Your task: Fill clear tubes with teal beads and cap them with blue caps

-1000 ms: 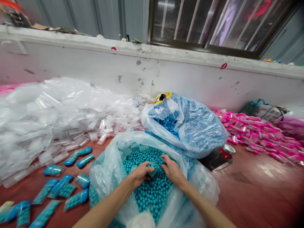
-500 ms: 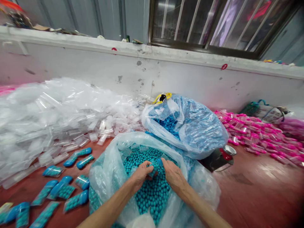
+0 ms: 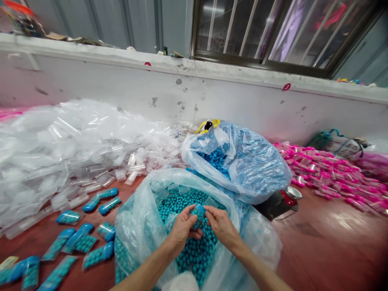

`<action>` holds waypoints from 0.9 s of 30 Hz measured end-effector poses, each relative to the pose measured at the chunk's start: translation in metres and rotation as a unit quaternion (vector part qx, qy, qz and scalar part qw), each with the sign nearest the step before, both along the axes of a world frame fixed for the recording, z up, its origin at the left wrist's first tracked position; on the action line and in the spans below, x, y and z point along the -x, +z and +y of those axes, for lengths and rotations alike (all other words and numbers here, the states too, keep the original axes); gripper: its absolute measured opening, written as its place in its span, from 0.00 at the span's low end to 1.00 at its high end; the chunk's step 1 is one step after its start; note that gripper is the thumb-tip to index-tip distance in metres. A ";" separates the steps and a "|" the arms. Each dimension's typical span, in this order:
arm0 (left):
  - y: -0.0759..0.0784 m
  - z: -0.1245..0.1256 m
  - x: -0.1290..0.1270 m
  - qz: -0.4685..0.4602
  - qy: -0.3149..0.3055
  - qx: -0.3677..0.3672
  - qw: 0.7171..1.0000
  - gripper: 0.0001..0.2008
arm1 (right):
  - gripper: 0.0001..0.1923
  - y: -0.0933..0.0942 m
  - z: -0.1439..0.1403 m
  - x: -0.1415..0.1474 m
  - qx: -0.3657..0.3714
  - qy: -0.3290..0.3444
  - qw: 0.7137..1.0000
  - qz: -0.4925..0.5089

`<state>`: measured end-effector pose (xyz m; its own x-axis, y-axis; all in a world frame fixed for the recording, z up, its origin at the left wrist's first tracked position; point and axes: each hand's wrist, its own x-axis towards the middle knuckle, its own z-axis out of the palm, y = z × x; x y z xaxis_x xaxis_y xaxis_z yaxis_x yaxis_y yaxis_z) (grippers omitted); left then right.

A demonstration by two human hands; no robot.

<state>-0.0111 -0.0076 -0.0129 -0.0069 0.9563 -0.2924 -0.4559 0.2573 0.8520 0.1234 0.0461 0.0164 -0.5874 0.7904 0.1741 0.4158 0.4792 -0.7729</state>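
Over a plastic bag [image 3: 133,202] of teal balls [image 3: 194,258], my left hand [image 3: 183,227] grips a small clear plastic container [image 3: 198,221] with teal balls inside. A blue cap [image 3: 200,207] sits on the container's far end; whether it is pressed fully down cannot be seen. The thumb and fingers of my right hand [image 3: 221,224] pinch at the right edge of this cap. Several filled containers with blue caps [image 3: 90,257] lie on the red surface to the left.
Behind, a second plastic bag [image 3: 257,161] holds blue caps [image 3: 216,159]. Clear containers [image 3: 75,141] are heaped at the left, pink-capped ones [image 3: 321,169] at the right. A dark object with a metal lid [image 3: 293,192] stands beside the bags. A white wall [image 3: 242,105] runs along the back.
My right hand has moved slightly left and down, bringing the blue cap onto the container. My left hand has turned the container more upright, and its fingers are more spread around it.
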 end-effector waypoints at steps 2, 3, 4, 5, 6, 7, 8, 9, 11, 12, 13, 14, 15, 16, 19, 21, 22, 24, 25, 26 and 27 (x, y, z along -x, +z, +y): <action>0.001 -0.002 -0.003 0.008 0.022 0.006 1.000 0.34 | 0.15 -0.001 -0.001 -0.001 -0.028 -0.004 1.000 -0.008; 0.002 -0.003 -0.003 0.009 0.024 0.006 1.000 0.35 | 0.15 -0.001 -0.001 -0.001 -0.039 -0.001 0.999 -0.012; 0.003 -0.003 -0.004 0.010 0.025 0.004 1.000 0.35 | 0.15 -0.001 0.000 -0.002 -0.044 0.007 0.999 -0.015; 0.004 -0.004 -0.004 0.010 0.025 0.002 1.000 0.35 | 0.15 0.000 0.001 -0.003 -0.045 0.019 0.999 -0.017; 0.006 -0.005 -0.004 0.011 0.026 0.001 1.000 0.34 | 0.15 0.001 0.002 -0.004 -0.041 0.036 0.998 -0.016; 0.007 -0.005 -0.004 0.015 0.029 0.001 0.999 0.33 | 0.15 0.002 0.003 -0.005 -0.036 0.055 0.998 -0.015; 0.008 -0.006 -0.005 0.019 0.033 0.001 0.999 0.32 | 0.15 0.003 0.005 -0.005 -0.034 0.074 0.997 -0.014; 0.009 -0.006 -0.005 0.024 0.036 0.002 0.999 0.31 | 0.15 0.004 0.006 -0.006 -0.036 0.090 0.995 -0.014; 0.010 -0.006 -0.007 0.036 0.045 0.008 0.998 0.29 | 0.14 0.005 0.006 -0.006 -0.055 0.113 0.992 -0.025; 0.009 -0.006 -0.008 0.040 0.050 0.013 0.998 0.28 | 0.14 0.005 0.006 -0.006 -0.067 0.119 0.990 -0.033; 0.009 -0.006 -0.008 0.045 0.056 0.018 0.997 0.28 | 0.14 0.004 0.005 -0.007 -0.076 0.121 0.989 -0.040; 0.009 -0.006 -0.008 0.048 0.062 0.021 0.997 0.27 | 0.14 0.003 0.004 -0.007 -0.077 0.122 0.989 -0.041; 0.008 -0.006 -0.007 0.051 0.065 0.021 0.996 0.27 | 0.13 0.002 0.004 -0.007 -0.069 0.120 0.990 -0.034; 0.009 -0.006 -0.005 0.054 0.061 0.020 0.996 0.27 | 0.12 0.001 0.004 -0.008 -0.050 0.117 0.992 -0.020; 0.012 -0.008 0.004 0.060 0.011 0.009 0.998 0.26 | 0.13 -0.001 0.010 -0.011 0.100 0.103 0.989 0.046; 0.015 -0.009 0.010 0.067 -0.024 0.001 0.997 0.25 | 0.16 -0.001 0.017 -0.010 0.232 0.077 0.965 0.094; 0.016 -0.009 0.012 0.073 -0.035 -0.005 0.997 0.24 | 0.18 0.000 0.020 -0.008 0.284 0.056 0.950 0.117; 0.017 -0.010 0.013 0.096 -0.048 -0.016 0.994 0.22 | 0.23 0.001 0.024 -0.004 0.330 0.007 0.932 0.151; 0.017 -0.010 0.013 0.115 -0.049 -0.020 0.992 0.20 | 0.25 0.001 0.024 -0.001 0.329 -0.013 0.931 0.158; 0.016 -0.011 0.011 0.136 -0.047 -0.025 0.989 0.19 | 0.26 0.002 0.024 0.001 0.319 -0.024 0.935 0.156; 0.015 -0.011 0.009 0.156 -0.041 -0.031 0.986 0.18 | 0.25 0.002 0.021 0.003 0.299 -0.024 0.942 0.148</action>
